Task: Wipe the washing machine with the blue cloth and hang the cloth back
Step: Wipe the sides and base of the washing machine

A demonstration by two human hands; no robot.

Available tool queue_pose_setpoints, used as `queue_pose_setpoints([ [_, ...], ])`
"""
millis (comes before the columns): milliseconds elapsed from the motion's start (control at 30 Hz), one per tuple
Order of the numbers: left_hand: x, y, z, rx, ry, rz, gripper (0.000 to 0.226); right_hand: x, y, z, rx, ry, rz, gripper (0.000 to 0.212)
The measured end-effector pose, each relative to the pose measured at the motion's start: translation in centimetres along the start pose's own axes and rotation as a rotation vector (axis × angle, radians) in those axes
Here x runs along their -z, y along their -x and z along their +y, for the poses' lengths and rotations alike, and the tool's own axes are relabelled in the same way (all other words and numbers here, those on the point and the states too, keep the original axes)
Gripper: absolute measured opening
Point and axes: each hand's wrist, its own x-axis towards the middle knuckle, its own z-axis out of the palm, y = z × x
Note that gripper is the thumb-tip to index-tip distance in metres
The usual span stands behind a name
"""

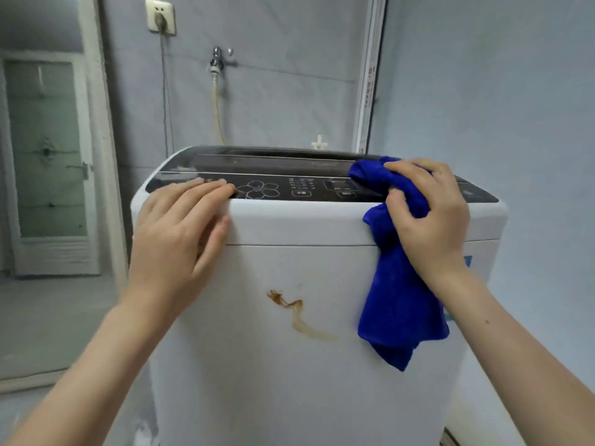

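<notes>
The white top-loading washing machine (289, 268) with a dark glossy lid (257, 160) carries a bright blue microfibre cloth (399, 300) on its right front corner; the cloth hangs down the white front, near a brown stain (297, 312).

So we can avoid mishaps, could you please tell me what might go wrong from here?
The right hand bunches the blue cloth on the control panel, so a firm wipe might press a button, and a plug sits in the wall socket behind. The brown stain on the washing machine front lies beside the cloth's hanging tail, which could smear it.
</notes>
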Motion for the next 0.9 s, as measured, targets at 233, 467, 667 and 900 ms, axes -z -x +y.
queue_pose_setpoints([
  [233, 0.2, 3.0, 0.4, 0.017, 0.081, 0.046, 0.041, -3.7, 3.4, -4.0, 0.157, -0.029, 0.097, 0.027],
  [467, -0.5, 5.3, 0.0, 0.020, -0.041, 0.056, 0.052, -4.4, 4.2, -2.5, 0.415, -0.079, -0.017, 0.034],
  [667, 0.1, 4.7, 0.9, 0.007, -0.116, -0.005, 0.054, 2.4, 7.1, 7.1, -0.073, 0.049, 0.287, 0.031],
  [900, -1.8, 1.1, 5.3, -0.083, -0.052, -0.029, 0.052, 3.1, 11.0, 7.2, -0.089, 0.049, 0.142, 0.038],
])
